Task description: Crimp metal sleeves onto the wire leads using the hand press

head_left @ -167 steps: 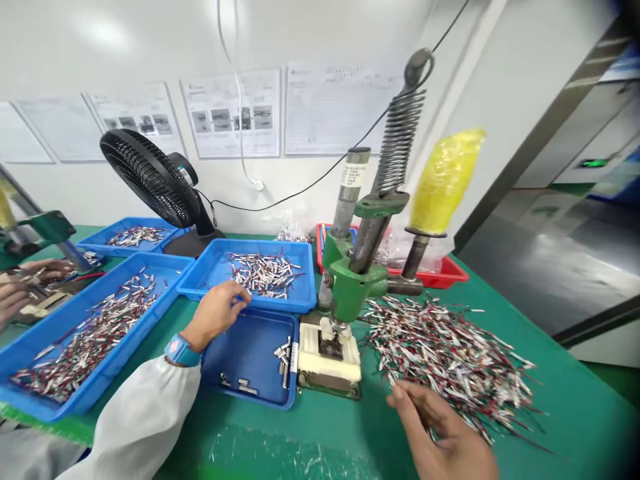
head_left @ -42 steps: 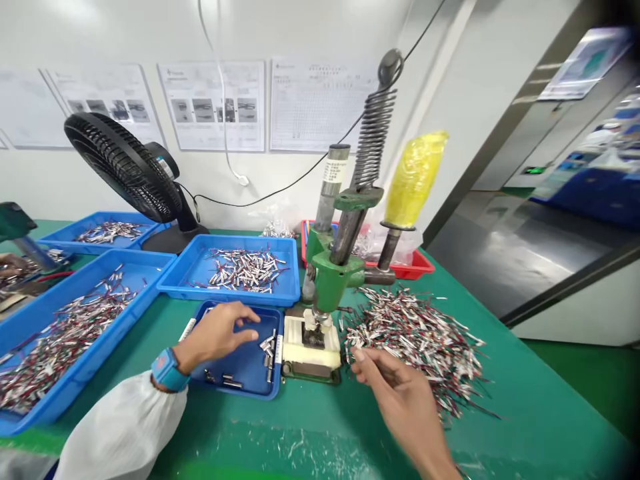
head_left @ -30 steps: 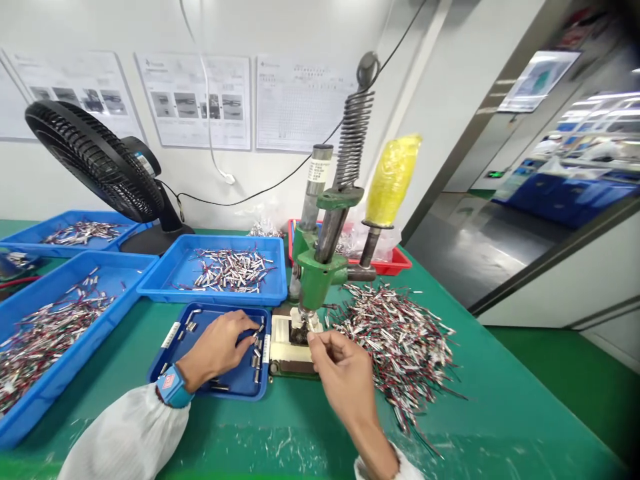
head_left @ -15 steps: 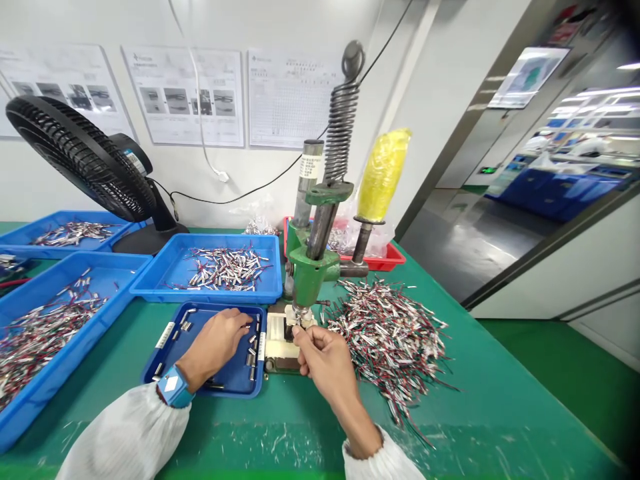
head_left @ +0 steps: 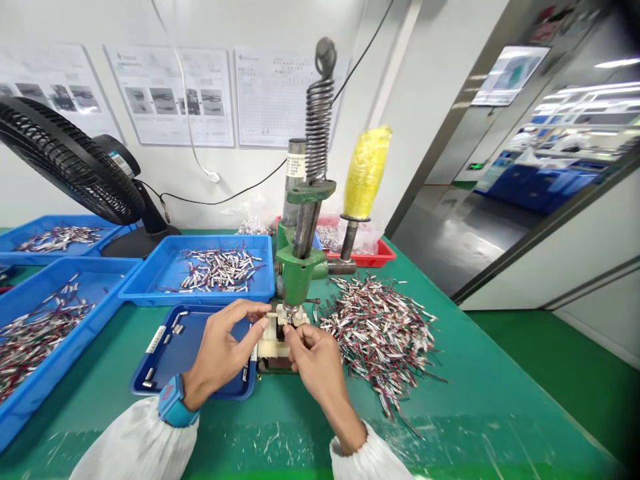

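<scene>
My left hand [head_left: 225, 347] is over the right part of a dark blue tray [head_left: 193, 347], thumb and fingers apart, its fingertips close to the press base. My right hand [head_left: 317, 360] is at the front of the fixture [head_left: 273, 347], thumb and forefinger pinched together below the press head; what they pinch is too small to make out. The green hand press [head_left: 296, 280] stands upright with a coil spring and a lever wrapped in yellow film [head_left: 367, 173]. Small metal pieces [head_left: 149, 378] lie in the dark blue tray.
A large pile of wired parts [head_left: 383, 333] lies right of the press. Blue bins [head_left: 127, 293] of similar parts stand left and behind, beside a black fan [head_left: 75, 167]. A red bin [head_left: 385, 253] sits behind the press. Papers hang on the wall.
My left hand has moved right from inside the tray towards the fixture, and its thumb and fingers are spread. My right hand stays at the fixture. The view has shifted slightly.
</scene>
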`<state>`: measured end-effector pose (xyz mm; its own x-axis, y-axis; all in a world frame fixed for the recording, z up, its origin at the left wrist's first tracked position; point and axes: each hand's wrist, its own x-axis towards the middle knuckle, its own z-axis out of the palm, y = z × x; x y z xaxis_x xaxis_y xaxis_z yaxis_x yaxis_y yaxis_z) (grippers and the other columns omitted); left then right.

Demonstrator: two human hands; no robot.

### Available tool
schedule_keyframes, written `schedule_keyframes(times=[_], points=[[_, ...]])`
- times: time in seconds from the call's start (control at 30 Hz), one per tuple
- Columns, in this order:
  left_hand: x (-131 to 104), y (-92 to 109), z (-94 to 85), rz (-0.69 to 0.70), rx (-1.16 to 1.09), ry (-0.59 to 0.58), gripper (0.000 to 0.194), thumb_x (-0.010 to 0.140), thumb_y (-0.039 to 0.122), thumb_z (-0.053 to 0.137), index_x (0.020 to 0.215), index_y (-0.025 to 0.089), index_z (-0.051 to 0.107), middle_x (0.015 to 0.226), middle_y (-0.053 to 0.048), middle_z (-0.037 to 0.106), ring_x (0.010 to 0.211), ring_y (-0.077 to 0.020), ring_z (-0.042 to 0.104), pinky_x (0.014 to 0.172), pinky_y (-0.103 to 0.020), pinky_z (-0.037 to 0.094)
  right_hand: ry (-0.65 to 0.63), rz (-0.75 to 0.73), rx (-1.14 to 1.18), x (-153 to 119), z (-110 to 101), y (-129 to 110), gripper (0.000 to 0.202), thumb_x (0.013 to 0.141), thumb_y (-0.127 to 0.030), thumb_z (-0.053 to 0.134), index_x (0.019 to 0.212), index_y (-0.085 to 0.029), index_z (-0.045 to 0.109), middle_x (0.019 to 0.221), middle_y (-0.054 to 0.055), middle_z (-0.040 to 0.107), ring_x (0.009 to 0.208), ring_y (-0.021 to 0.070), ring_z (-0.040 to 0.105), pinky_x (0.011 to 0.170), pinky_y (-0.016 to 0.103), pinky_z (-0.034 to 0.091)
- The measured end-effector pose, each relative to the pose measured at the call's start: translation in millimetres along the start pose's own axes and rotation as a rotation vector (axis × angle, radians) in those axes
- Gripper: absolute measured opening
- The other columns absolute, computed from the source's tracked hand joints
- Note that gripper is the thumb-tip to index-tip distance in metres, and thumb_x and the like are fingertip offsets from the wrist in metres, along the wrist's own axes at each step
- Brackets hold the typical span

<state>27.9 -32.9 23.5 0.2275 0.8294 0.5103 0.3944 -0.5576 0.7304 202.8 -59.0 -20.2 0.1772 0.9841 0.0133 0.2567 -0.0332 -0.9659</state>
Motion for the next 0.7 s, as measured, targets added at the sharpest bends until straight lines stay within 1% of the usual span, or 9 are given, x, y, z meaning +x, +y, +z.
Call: schedule_keyframes(times=[0.1, 0.17, 0.23, 0.3, 0.4, 0.47, 0.6, 0.7], points=[[5, 1, 15.4, -0.130, -0.188, 0.044, 0.015, 0.091, 0.030, 0.068, 0.101, 0.021, 0.075, 0.101, -0.005, 0.076, 0.095, -0.0193, 0.070, 0.086, -0.030, 0.055, 0.007, -0.008, -0.010, 0, 0, 0, 0.049, 0.086, -0.059, 0.053, 0.055, -0.022, 0.046, 0.046, -0.002, 0.051, 0.044, 0.0110, 0.045, 0.047, 0.023, 0.032], [8, 0, 23.4, -0.202, -0.299, 0.055, 0.016, 0.088, 0.032, 0.071, 0.098, 0.019, 0.075, 0.100, -0.006, 0.075, 0.095, -0.0198, 0.070, 0.087, -0.031, 0.055, 0.013, -0.012, -0.020, 0, 0, 0, 0.048, 0.086, -0.058, 0.052, 0.055, -0.022, 0.046, 0.047, -0.003, 0.050, 0.044, 0.0110, 0.044, 0.048, 0.023, 0.032], [11, 0, 28.5, -0.257, -0.351, 0.043, 0.018, 0.086, 0.032, 0.072, 0.097, 0.017, 0.074, 0.098, -0.006, 0.075, 0.092, -0.0197, 0.070, 0.086, -0.031, 0.055, 0.020, -0.015, -0.026, 0, 0, 0, 0.048, 0.086, -0.058, 0.051, 0.056, -0.022, 0.046, 0.047, -0.003, 0.050, 0.045, 0.0111, 0.044, 0.048, 0.023, 0.032], [15, 1, 31.1, -0.286, -0.364, 0.012, 0.022, 0.085, 0.031, 0.072, 0.101, 0.016, 0.072, 0.096, -0.006, 0.075, 0.089, -0.0191, 0.069, 0.083, -0.031, 0.054, 0.022, -0.018, -0.026, 0, 1, 0, 0.047, 0.086, -0.058, 0.051, 0.056, -0.022, 0.046, 0.048, -0.002, 0.050, 0.045, 0.0111, 0.044, 0.048, 0.023, 0.031], [22, 5, 31.5, -0.262, -0.349, -0.058, 0.030, 0.085, 0.029, 0.070, 0.111, 0.015, 0.067, 0.096, -0.006, 0.072, 0.084, -0.0173, 0.065, 0.080, -0.029, 0.052, 0.023, -0.020, -0.022, 0, 1, 1, 0.047, 0.087, -0.058, 0.051, 0.056, -0.022, 0.045, 0.048, -0.002, 0.050, 0.045, 0.0108, 0.043, 0.047, 0.022, 0.030], [27, 9, 30.2, -0.224, -0.306, -0.116, 0.031, 0.086, 0.028, 0.066, 0.114, 0.014, 0.065, 0.093, -0.005, 0.069, 0.080, -0.0162, 0.062, 0.077, -0.029, 0.050, 0.024, -0.022, -0.016, -1, 1, 1, 0.048, 0.087, -0.058, 0.051, 0.056, -0.022, 0.045, 0.047, -0.003, 0.050, 0.045, 0.0105, 0.043, 0.047, 0.022, 0.030], [37, 18, 26.1, -0.133, -0.154, -0.231, 0.017, 0.088, 0.024, 0.059, 0.101, 0.014, 0.065, 0.084, -0.002, 0.065, 0.075, -0.0153, 0.055, 0.070, -0.027, 0.045, 0.025, -0.028, -0.009, 1, 2, 1, 0.047, 0.088, -0.057, 0.051, 0.057, -0.022, 0.044, 0.048, -0.003, 0.051, 0.045, 0.0103, 0.043, 0.046, 0.022, 0.029], [37, 20, 24.5, -0.089, -0.023, -0.236, 0.009, 0.088, 0.021, 0.057, 0.089, 0.015, 0.064, 0.078, 0.000, 0.063, 0.071, -0.0149, 0.053, 0.067, -0.027, 0.042, -0.007, -0.029, -0.038, 1, -2, 0, 0.046, 0.089, -0.054, 0.052, 0.058, -0.021, 0.046, 0.049, -0.003, 0.053, 0.044, 0.0100, 0.044, 0.046, 0.021, 0.029]])
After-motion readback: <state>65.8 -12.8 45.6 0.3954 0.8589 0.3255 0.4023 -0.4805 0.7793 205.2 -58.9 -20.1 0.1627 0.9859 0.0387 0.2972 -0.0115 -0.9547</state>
